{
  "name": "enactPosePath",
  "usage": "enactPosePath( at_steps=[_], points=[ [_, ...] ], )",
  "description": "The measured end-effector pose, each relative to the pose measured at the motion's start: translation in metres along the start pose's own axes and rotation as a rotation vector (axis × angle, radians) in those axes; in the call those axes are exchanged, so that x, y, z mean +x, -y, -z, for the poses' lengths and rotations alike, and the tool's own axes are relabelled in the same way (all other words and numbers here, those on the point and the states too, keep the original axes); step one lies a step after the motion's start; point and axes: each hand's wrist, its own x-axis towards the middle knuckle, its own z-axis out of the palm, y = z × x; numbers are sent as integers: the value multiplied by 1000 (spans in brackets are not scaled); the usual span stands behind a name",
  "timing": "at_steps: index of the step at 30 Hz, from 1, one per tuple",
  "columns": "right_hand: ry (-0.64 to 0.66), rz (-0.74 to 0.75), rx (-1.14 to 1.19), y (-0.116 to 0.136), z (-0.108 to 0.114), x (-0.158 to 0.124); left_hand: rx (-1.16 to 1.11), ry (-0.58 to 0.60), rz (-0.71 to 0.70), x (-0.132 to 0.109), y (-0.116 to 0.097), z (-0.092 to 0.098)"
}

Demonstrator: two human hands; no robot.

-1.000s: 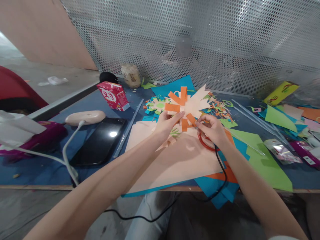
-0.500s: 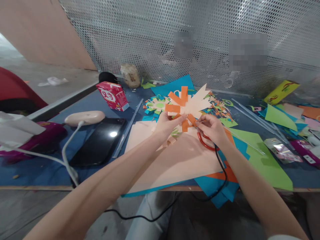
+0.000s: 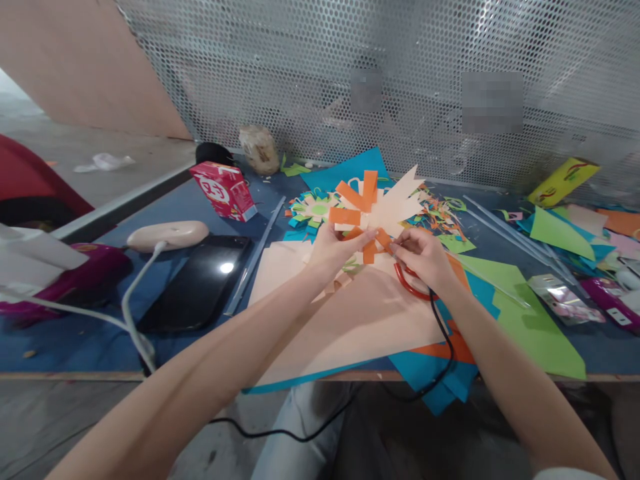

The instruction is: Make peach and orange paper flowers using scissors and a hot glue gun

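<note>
The left hand (image 3: 333, 253) pinches the cream-and-orange paper flower (image 3: 387, 212) over the peach sheet's (image 3: 340, 327) far edge, near the middle of the tabletop (image 3: 105, 353). The right hand (image 3: 423, 257) appears closed on an orange strip (image 3: 383, 239) at the flower's near side. A hard tug could tear that strip — or free it, if its join is weak. A careless wrist could knock the red scissors handle (image 3: 408, 288) towards the tabletop's front edge.

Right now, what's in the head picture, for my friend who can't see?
A left hand holds a spiky peach-and-orange paper cutout, a right hand at its edge, over a flat peach paper sheet; a black rectangular phone lies left.
</note>
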Motion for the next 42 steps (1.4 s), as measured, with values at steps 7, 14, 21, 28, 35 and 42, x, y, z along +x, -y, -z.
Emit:
enactPosePath(
  at_steps=[7,14,21,28,35,42],
  points=[
    [14,-6,10,2,0,-1,-8,2,-15,2,4,1],
    [19,-15,10,2,0,0,-30,2,-27,3,6,1],
    [31,-14,36,3,1,0,-17,-6,-17,3,6,1],
    [21,-6,185,8,1,-3,-277,5,169,9,8,3],
    [-330,456,-353,0,13,1,-378,64,447,12,7,6],
    [-282,706,-860,-1,23,0,-314,103,390,10,5,5]
  ],
)
